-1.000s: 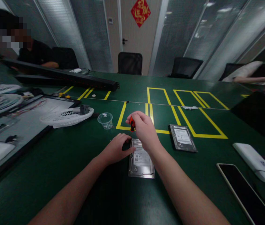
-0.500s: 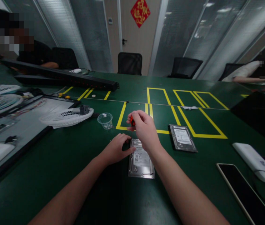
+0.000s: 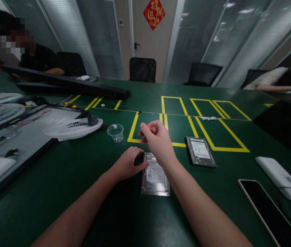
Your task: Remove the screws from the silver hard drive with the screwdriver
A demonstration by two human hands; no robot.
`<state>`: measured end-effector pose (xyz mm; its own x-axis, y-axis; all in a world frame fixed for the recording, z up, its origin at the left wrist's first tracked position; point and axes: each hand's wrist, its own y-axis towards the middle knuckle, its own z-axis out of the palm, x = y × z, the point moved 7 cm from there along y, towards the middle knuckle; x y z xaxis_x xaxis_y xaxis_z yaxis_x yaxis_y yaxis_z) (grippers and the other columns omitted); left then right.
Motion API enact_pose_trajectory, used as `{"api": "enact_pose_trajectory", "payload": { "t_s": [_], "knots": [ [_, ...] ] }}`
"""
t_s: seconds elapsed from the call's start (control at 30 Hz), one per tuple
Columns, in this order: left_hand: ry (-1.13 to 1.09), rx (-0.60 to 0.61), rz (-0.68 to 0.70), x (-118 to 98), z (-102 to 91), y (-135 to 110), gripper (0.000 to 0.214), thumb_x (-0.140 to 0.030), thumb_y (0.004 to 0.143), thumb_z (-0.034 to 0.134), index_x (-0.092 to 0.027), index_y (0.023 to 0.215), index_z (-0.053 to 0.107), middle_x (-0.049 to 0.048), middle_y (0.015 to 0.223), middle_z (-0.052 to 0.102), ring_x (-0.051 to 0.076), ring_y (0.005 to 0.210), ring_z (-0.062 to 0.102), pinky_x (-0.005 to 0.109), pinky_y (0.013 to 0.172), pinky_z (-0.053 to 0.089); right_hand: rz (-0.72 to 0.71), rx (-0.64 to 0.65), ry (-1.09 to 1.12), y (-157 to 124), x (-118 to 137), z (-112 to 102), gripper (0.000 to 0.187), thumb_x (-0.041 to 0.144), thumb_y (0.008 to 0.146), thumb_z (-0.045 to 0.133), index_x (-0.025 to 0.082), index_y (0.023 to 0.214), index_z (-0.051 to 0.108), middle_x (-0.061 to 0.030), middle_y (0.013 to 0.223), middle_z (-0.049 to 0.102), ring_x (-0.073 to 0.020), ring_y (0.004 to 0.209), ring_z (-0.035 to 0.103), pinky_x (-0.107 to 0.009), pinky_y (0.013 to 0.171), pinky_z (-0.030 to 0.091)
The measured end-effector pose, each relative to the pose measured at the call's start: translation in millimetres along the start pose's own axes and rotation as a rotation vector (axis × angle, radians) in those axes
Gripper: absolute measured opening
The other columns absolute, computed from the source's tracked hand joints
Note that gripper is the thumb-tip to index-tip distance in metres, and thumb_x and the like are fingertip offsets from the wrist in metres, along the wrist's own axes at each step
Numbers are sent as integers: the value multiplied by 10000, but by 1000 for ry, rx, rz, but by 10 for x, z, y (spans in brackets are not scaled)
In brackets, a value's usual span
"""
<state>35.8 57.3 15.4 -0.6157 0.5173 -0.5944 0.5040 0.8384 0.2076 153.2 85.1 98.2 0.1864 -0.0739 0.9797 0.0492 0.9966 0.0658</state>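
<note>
A silver hard drive [image 3: 157, 178] lies flat on the green table in front of me, its labelled face up. My left hand [image 3: 128, 163] holds it by the far left corner, thumb resting on the label and the other fingers curled by the edge. Above that corner, my right hand [image 3: 158, 139] is closed round the orange-red handle of a screwdriver [image 3: 149, 128]. Most of the handle is hidden by the fingers, and I cannot make out where the tip rests. To the right lies a second hard drive [image 3: 200, 151], untouched.
A clear plastic cup [image 3: 115, 132] stands left of my hands, beside a white fan grille [image 3: 73, 128]. A long black bar [image 3: 83, 87] lies beyond. At right are a phone [image 3: 269, 212] and a white power bank [image 3: 281, 176]. People sit at both far sides.
My right hand has turned about the screwdriver handle, its thumb now further left and the fingers shifted. The left hand and the hard drive stay put.
</note>
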Motion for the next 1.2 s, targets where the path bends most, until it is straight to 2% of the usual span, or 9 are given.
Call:
{"api": "enact_pose_trajectory", "payload": {
  "t_s": [0.2,0.53,0.67,0.9,1.2],
  "knots": [
    [-3,-5,-1,4,0,0,200,-332,911,772,-208,1018,658,69,1021,678,274,961,615,394,824,507,-46,40,-88,-13,64,8,343,528,843,756,232,888,589,7,789,616,-162,712,602,-279,538,548],
    [20,4,3,2,11,1,191,-338,922,752,-210,998,633,61,998,664,266,940,603,396,805,498,-97,53,-169,-4,116,-8,257,481,897,670,229,873,714,-1,788,617,-164,747,573,-301,639,497],
    [20,-3,10,-3,4,-2,196,-343,923,750,-209,988,623,56,980,656,263,920,596,398,794,494,-57,43,-150,-11,101,-5,256,482,898,653,233,874,704,4,772,596,-160,727,559,-288,606,478],
    [5,-2,5,-6,-5,-6,192,-343,921,757,-211,997,640,56,993,664,261,929,604,393,805,501,32,-9,-60,-16,37,-3,238,457,876,675,242,913,579,2,815,634,-148,703,568,-253,537,497],
    [8,-4,7,-4,-3,-8,195,-333,921,760,-201,1012,648,65,1002,665,261,932,601,393,806,504,36,25,-63,-18,41,21,221,449,877,638,230,870,613,-12,825,657,-160,748,597,-242,523,511]
  ]
}}
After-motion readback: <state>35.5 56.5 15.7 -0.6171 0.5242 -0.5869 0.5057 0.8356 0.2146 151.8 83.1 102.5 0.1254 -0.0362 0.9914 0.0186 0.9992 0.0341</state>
